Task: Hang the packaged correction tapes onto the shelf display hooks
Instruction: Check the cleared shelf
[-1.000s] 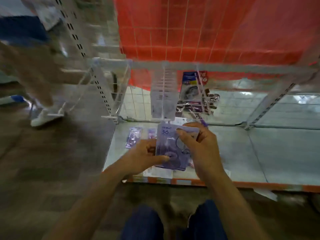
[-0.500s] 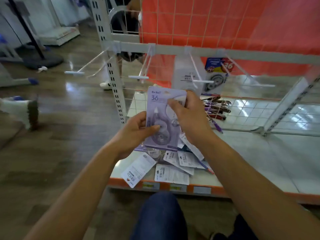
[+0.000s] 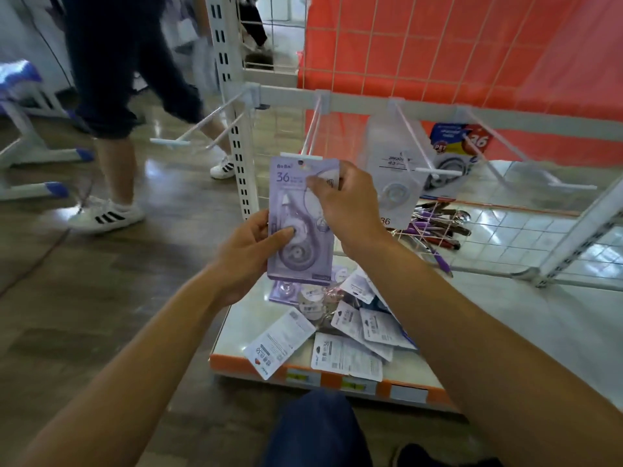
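Observation:
A purple packaged correction tape is held upright in front of the shelf. My left hand grips its lower left side, thumb on the front. My right hand pinches its upper right edge. The pack's hang hole sits just below the white tip plate of an empty display hook. More correction tape packs lie in a loose pile on the bottom shelf under my hands. A white pack hangs on the hook to the right.
A white rail carries several hooks in front of an orange wire-grid back panel. Purple pens lie in a wire tray behind. A person in white sneakers walks past on the wooden floor at left. My knee is below.
Both hands have raised the purple pack from above the pile up to the tip of the hook. The view tilted up, and a person walked into view at left.

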Motion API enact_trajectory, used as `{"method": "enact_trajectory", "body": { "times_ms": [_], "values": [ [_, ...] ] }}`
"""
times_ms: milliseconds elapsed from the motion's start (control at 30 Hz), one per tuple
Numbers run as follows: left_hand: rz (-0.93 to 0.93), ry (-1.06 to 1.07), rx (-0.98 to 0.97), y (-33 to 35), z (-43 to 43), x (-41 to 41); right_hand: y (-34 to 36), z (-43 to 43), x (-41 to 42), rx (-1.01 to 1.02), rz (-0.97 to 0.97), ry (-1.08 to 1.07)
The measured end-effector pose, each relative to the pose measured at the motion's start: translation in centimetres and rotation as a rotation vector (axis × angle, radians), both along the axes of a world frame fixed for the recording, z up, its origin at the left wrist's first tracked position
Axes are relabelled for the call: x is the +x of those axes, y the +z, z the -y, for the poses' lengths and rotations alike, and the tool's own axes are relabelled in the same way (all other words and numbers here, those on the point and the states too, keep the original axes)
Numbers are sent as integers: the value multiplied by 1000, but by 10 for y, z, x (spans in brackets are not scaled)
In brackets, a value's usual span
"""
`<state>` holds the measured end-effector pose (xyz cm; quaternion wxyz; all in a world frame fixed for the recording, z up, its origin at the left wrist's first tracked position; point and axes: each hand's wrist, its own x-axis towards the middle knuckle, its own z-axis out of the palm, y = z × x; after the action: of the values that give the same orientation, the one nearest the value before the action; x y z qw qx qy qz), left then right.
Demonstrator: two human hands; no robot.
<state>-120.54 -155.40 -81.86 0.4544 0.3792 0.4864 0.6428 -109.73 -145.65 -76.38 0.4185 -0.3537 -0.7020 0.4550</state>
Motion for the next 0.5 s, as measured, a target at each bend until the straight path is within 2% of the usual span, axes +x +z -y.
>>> {"method": "enact_trajectory", "body": {
  "times_ms": [300, 400, 500],
  "values": [
    [-74, 148, 6, -21, -67, -24, -15, -56, -35, -23, 59, -147],
    [-150, 184, 0, -26, -105, -45, -16, -82, -55, -17, 98, -236],
    [-237, 199, -44, -23, -143, -63, -19, -109, -76, -124, 114, -272]
  ]
}}
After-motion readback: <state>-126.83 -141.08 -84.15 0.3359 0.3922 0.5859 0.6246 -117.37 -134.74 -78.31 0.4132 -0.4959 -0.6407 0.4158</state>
